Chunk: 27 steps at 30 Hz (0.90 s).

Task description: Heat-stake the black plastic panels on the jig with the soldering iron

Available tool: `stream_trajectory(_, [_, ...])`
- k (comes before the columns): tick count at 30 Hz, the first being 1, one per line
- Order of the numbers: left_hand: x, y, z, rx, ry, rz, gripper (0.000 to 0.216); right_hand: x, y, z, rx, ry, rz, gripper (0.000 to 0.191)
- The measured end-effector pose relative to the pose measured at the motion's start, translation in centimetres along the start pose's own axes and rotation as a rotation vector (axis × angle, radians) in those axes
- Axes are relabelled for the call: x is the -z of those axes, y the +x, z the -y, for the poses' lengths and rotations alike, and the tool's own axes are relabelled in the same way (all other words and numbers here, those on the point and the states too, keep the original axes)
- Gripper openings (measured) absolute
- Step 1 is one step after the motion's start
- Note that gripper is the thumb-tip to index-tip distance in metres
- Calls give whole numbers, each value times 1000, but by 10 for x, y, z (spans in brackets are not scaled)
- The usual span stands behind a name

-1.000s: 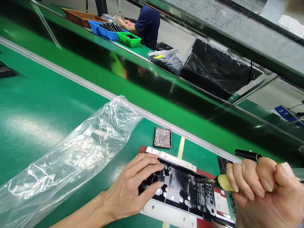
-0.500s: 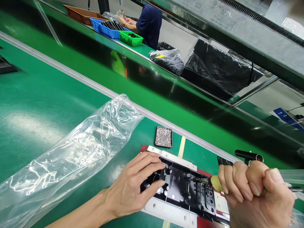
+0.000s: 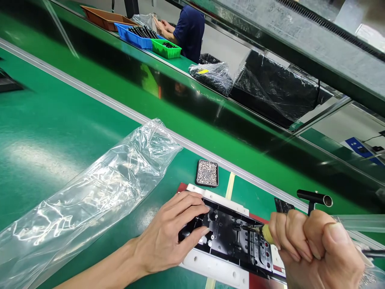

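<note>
My left hand lies flat with fingers stretched out, pressing on the left end of a black plastic panel. The panel rests in a white fixture on the green bench. My right hand is closed in a fist round a screwdriver with a yellowish collar. Its thin tip touches the middle of the black panel. A small black tray of silver screws sits just behind the fixture.
A long clear plastic bag lies crumpled to the left. A black tube on a stand rises at right. Beyond the conveyor rail, another person works beside blue, green and brown bins; bagged black items lie nearby.
My right hand has slid left with the screwdriver, bringing its tip further along the panel. My left hand stays in place on the panel.
</note>
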<state>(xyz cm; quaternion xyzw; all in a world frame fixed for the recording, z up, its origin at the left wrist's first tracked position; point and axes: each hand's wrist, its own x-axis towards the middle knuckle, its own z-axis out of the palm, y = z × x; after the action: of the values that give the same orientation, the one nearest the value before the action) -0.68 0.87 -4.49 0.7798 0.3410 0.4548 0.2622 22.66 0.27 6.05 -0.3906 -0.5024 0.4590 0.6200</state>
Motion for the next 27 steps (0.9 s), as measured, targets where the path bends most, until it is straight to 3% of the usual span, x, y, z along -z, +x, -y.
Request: stream_trajectory(27, [-2,-2,2,-7,0,-5,31,-9,0,0,18,-21,-47,49])
